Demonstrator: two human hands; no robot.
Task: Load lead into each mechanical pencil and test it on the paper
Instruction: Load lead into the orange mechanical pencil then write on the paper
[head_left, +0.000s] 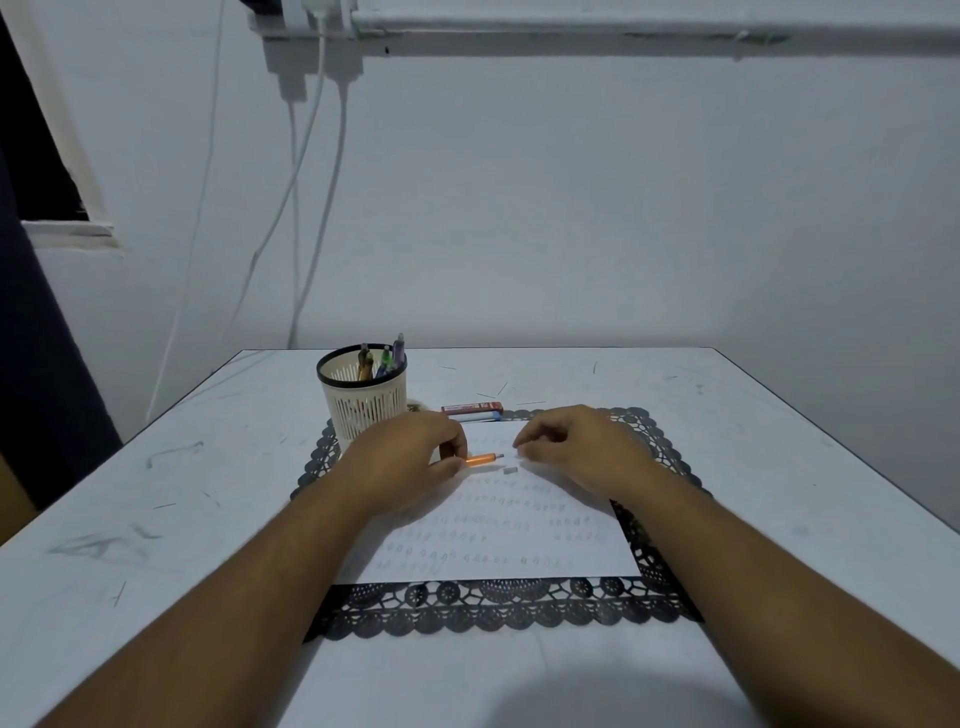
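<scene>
Left hand: gripping the orange pencil between curled fingers and thumb, holding it low over the far part of the paper; its metal end is pointing right.
Right hand: hovering just right of the pencil's end, fingertips curling together as if pinching; whether anything thin is sitting between them I cannot tell.
Small white piece: lying on the paper, just near of the pencil's end, apart from both hands.
Paper: lying on a black lace mat, carrying rows of faint pencil loops across its near half.
Lead cases: two slim cases, one red and one white with blue, lying side by side at the mat's far edge, beyond the hands.
Cup: cream slotted holder standing at the mat's far left corner, holding several more pencils upright.
Worktop: pale surface showing scuffs and thin dark sticks scattered far of the mat and at the near left.
Wall: white cables hanging down at far left.
</scene>
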